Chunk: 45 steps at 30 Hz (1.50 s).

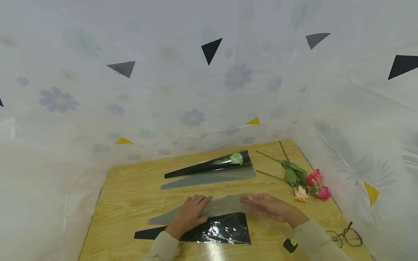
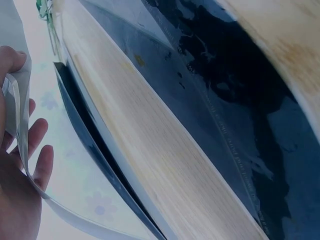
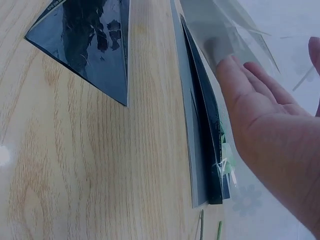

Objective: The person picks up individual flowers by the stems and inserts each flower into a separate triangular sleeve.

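Pale sheeting (image 1: 192, 87) behind and to the sides, with faint printed flowers and scattered black, grey and yellow triangles. Below, a wood-grained bench (image 1: 130, 195).

Holding a grey translucent sleeve (image 1: 225, 204) up off the bench with the left grip (image 1: 189, 214): pinching it between thumb and fingers, a little left of the middle of its length. From there, narrow end tapering out to the left, wide end reaching right. At that wide end, the right grip (image 1: 269, 207), fingers straight and fingertips overlapping the film. Cannot tell whether inside the film or behind it.

On the near side, flat on the bench and partly hidden by the left grip, a glossy black sleeve (image 1: 225, 230), wide end also to the right. Farther back, apart from both grips, a second grey sleeve (image 1: 209, 177) just beside a second black sleeve (image 1: 192, 171), with a pale green rose (image 1: 236, 158) in its wide end.

To the right, loose on the bench with heads bunched, a red rose (image 1: 314, 177), a peach rose (image 1: 301, 194) and a pink rose (image 1: 323, 193). Near the right cuff (image 1: 305, 233), spectacles (image 1: 343, 235) and a small dark object (image 1: 289, 246) with a yellow mark, too small to identify.
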Tool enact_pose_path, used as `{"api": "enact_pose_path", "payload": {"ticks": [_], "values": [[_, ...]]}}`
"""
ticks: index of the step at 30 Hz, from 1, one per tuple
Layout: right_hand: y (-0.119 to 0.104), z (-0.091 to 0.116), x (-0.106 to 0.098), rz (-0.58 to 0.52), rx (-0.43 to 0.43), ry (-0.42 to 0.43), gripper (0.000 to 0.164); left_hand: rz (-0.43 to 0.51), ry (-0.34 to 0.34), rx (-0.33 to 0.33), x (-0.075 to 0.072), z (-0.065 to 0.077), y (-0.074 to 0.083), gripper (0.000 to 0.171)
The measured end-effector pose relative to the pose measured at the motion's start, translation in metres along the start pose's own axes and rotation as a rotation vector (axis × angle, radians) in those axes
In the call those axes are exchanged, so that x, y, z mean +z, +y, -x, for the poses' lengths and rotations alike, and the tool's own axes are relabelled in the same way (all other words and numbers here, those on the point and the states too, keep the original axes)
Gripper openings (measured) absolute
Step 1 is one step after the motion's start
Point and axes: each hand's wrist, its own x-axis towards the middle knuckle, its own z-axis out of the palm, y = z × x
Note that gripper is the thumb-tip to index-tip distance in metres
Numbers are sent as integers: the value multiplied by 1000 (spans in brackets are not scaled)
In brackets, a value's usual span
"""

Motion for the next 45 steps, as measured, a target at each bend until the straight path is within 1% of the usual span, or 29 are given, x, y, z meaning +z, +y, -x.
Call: {"api": "enact_pose_path", "payload": {"ticks": [4, 10, 13, 17, 20, 22, 28, 34, 36, 38, 39, 40, 42, 44, 45], "values": [[-4, 0, 2, -17, -13, 7, 48, -8, 4, -12, -2, -2, 0, 68], [-6, 2, 3, -44, -11, 5, 48, 2, -16, -21, -3, -1, 1, 68], [-5, 3, 3, -21, -9, 7, 48, 4, -7, -14, -3, 0, 1, 68], [-1, 5, 0, 21, -21, 44, 47, 3, 14, -13, -1, 2, 1, 68], [3, 6, -2, 17, -28, 77, 44, 4, 13, -17, -1, 2, 0, 68], [7, 6, -2, 7, -23, 89, 43, 1, 1, -18, -2, 3, 1, 69], [10, 3, -3, 49, -19, 72, 45, 1, -6, -5, -3, 1, 3, 68], [8, 2, -2, 39, -7, 61, 47, 2, -25, -30, -1, 1, 4, 67], [8, 2, -1, 44, -15, 75, 48, 9, -29, -36, -1, 1, 4, 67], [8, 4, -3, 60, -31, 122, 47, 6, -21, -36, -1, 1, 3, 68], [8, 5, -5, 67, -39, 167, 48, 7, -14, -35, -1, 2, 2, 68], [8, 6, -7, 81, -52, 221, 48, 0, -7, -34, 0, 3, 1, 69], [8, 10, -14, 154, -82, 368, 47, -1, 7, -36, 1, 4, -2, 69], [6, 16, -24, 287, -132, 522, 45, 2, 9, -47, 1, 7, -4, 70], [4, 20, -31, 395, -160, 605, 43, 6, 8, -52, 1, 8, -5, 70]]}}
